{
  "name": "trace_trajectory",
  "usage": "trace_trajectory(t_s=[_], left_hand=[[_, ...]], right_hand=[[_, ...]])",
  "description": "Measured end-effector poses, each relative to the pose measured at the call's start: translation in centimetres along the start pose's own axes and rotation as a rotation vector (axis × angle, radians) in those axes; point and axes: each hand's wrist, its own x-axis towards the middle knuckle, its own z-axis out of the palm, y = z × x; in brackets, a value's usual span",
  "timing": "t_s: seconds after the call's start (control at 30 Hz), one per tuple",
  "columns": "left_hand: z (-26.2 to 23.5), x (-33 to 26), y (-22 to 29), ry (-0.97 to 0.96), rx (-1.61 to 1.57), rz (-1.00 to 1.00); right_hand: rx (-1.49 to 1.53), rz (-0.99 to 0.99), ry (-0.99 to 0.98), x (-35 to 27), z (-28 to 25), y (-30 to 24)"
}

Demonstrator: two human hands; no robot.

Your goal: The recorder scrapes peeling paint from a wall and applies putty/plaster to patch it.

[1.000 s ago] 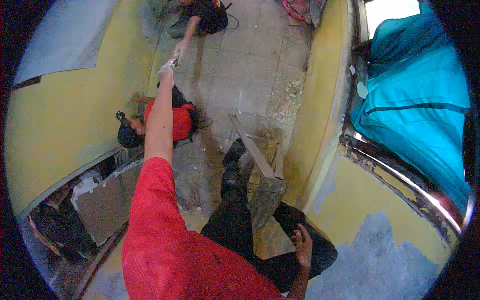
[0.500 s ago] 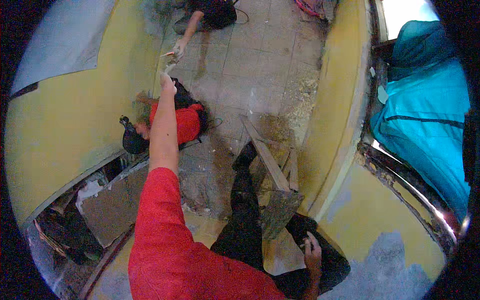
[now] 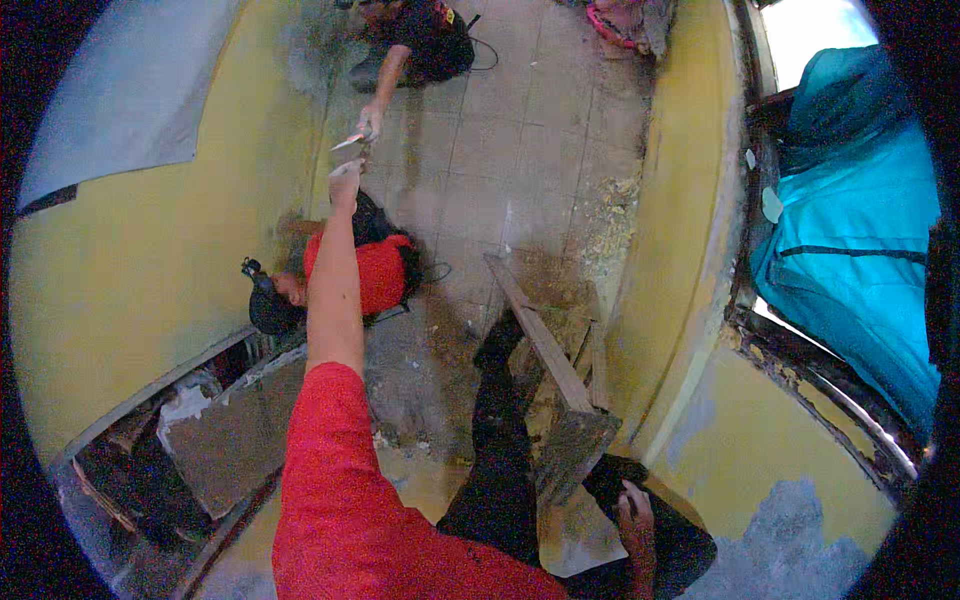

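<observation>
My left arm, in a red sleeve, stretches far forward along the yellow wall. At its end my left hand (image 3: 344, 186) meets a co-worker's hand (image 3: 371, 122); its whitish fingers are too small and blurred to read. By the co-worker's fingers is a flat tool with a pale blade and a reddish part (image 3: 350, 143), which looks like a scraper. I cannot tell whether my fingers touch it. My right hand (image 3: 637, 520) rests on my dark-trousered right leg, fingers apart and holding nothing visible.
A person in a red shirt (image 3: 372, 275) crouches below my left arm; another in dark clothes (image 3: 430, 45) is farther ahead. A wooden plank frame (image 3: 545, 345) stands by my feet. Wall rubble (image 3: 605, 225) lies on the tiles. A teal sheet (image 3: 850, 260) hangs at the right.
The view has shifted, so most things sit lower in the picture. The co-worker's hand and the pale-bladed tool have come closer to my left hand. My right hand stays on my leg.
</observation>
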Motion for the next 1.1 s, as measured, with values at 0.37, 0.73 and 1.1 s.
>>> trace_trajectory(t_s=[0.37,0.73,1.1], left_hand=[[-0.6,-19.4,9.7,0.012,-0.311,-0.028],[5.8,-41.6,48.1,-0.884,-0.219,0.093],[-1.0,-36.2,67.1,-1.505,0.007,0.448]], right_hand=[[0.157,0.063,0.006,0.8,-0.2,-3.2],[0.910,-0.189,0.086,3.4,-13.7,-19.9],[1.350,-0.229,0.558,-2.0,-12.8,-42.4]])
